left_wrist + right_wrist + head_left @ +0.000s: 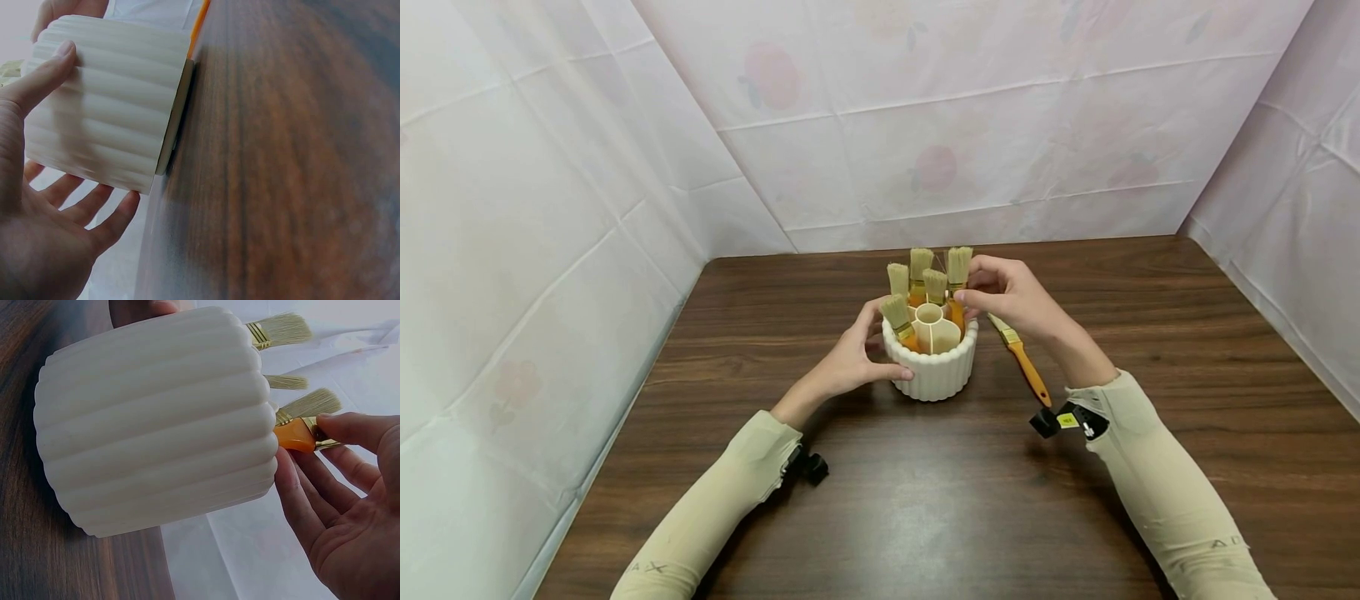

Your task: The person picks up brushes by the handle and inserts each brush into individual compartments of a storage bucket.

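Observation:
A white ribbed round holder [932, 371] stands on the dark wooden table [880, 508], with several orange-handled bristle brushes upright in its compartments. My left hand [880, 346] grips the holder's left side, its thumb [44, 78] on the near wall and the fingers round the far side. My right hand [967, 287] pinches the brush [958, 275] at the holder's right rim. In the right wrist view the thumb [350, 425] lies on that brush's gold ferrule [312, 434], beside the holder [156, 419]. Another brush [1021, 358] lies flat on the table just right of the holder.
Pale sheeting with a faint fruit print walls in the table on the left, back and right [970, 167]. Bare wood stretches in front of the holder and to both sides. A small black camera is strapped to each wrist [1067, 421].

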